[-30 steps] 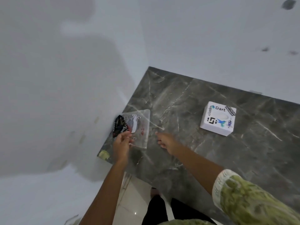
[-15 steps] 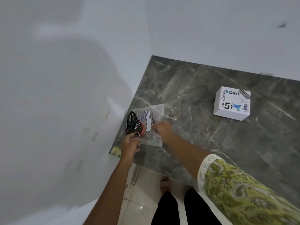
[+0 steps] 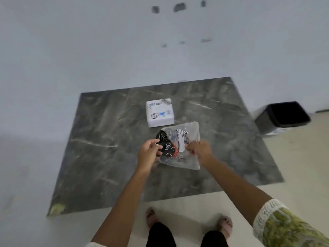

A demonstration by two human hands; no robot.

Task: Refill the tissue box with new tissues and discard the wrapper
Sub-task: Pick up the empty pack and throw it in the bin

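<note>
We see left hand (image 3: 148, 154) pinching the black end of the clear tissue packet (image 3: 179, 146) | right hand (image 3: 200, 151) gripping its right edge | packet held above the dark marble table (image 3: 99, 139), just in front of the white tissue box (image 3: 159, 112) | black bin (image 3: 283, 116) off the table's right.
</note>
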